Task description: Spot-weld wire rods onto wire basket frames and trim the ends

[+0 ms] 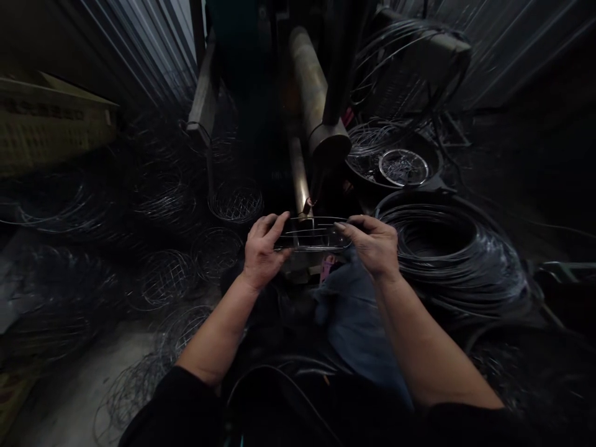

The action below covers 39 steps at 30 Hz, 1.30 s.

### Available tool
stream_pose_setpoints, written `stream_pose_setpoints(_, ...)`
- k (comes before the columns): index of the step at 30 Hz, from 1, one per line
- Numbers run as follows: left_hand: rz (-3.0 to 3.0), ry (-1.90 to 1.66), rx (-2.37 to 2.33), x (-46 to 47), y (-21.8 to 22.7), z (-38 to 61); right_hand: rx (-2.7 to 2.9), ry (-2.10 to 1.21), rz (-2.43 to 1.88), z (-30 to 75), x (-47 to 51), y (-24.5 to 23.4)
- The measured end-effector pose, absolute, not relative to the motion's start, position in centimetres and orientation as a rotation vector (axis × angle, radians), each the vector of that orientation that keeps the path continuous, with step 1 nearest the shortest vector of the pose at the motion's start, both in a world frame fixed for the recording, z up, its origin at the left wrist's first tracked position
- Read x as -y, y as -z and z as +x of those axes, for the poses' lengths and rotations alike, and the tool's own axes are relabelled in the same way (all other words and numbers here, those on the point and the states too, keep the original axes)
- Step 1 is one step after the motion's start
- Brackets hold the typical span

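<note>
Between my hands a round wire rack [310, 248] is held nearly edge-on, its thin metal rods running sideways. My left hand [266, 245] grips its left edge with thumb and fingers, and my right hand [372, 239] pinches the right edge. Just beyond the wires is the copper-coloured electrode tip [309, 203] of a welding machine, close to the rack's far side. Whether the tip touches the wire I cannot tell. Above it extends the machine's thick cylindrical arm [314, 87], with a thinner brass-coloured rod [299, 171] below.
On the right lies a large coil of wire [447, 248]. Behind it a dark pan [431, 177] holds loose wires and a small round dish [404, 167]. Finished-looking wire racks [170, 279] pile up at left, near a yellowish carton [51, 130].
</note>
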<state>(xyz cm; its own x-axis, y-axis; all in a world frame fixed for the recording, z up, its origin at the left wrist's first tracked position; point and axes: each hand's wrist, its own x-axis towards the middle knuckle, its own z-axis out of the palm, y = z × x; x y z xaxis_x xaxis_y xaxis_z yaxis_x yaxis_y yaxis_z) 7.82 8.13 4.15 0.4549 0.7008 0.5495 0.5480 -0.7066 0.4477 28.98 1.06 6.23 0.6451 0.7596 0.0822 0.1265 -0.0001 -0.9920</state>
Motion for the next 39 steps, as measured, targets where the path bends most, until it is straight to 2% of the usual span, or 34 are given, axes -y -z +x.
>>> stream_pose_setpoints(9,2.626,-1.253,-0.934,-9.0,-2.7,7.8,0.836,-0.503,-1.500,28.2,-2.0,-6.9)
stream_pose_setpoints(39,2.564,-1.208,-0.934,-12.7,-2.5,8.8,0.832,-0.318,-1.425,29.1,-5.3,-5.3)
